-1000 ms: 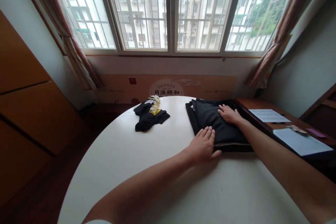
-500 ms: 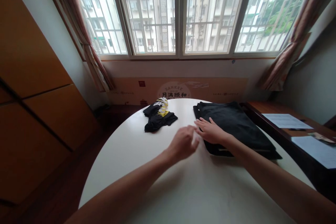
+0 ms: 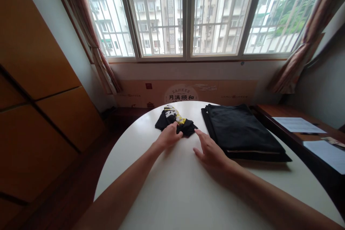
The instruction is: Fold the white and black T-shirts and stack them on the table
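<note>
A crumpled black garment with a white and yellow print lies toward the far side of the white round table. My left hand is closed on its near edge, with thumb and fingers pinching the cloth. Just to the right, my right hand is open, thumb apart from the fingers. Its fingertips are at the garment's right end; whether they touch it I cannot tell. Beyond that hand, a flat stack of folded black clothes rests on the table's right side.
On the right, a brown wooden desk holds paper sheets and a dark pen. Behind the table, a printed cardboard panel stands below the barred window. Orange-brown cabinets line the left.
My left hand has moved forward and left and taken hold of the printed garment, which has shifted right and changed shape. My right hand has left the folded stack and come beside the garment.
</note>
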